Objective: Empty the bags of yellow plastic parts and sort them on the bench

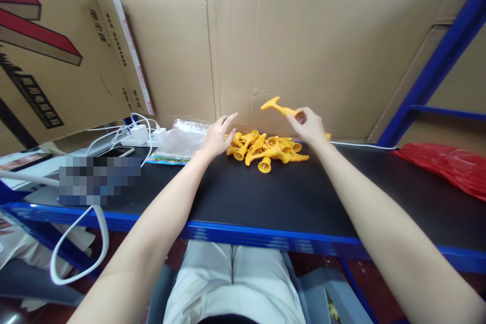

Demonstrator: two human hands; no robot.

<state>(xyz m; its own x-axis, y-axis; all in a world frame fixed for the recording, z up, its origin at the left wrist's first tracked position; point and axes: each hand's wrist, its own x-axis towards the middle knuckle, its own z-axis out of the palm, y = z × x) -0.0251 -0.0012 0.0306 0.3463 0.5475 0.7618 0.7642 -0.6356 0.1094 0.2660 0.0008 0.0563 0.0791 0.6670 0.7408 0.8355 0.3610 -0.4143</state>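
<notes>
So the yellow plastic piece (279,107) is up off the shelf, pinched at one end by the right hand (309,126), its flat T-shaped end sticking out to the left. Left hand (217,136) is open, fingers spread, resting on the edge of the pile of yellow pieces (266,149), all glossy with little bell-shaped ends. Black matte shelf top (266,192), crinkly clear bag (182,136) just left. The cardboard box (45,61) has printing I can't read.

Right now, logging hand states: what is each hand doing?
Left hand: open, over the yellow pile.
Right hand: closed on a yellow piece.
</notes>
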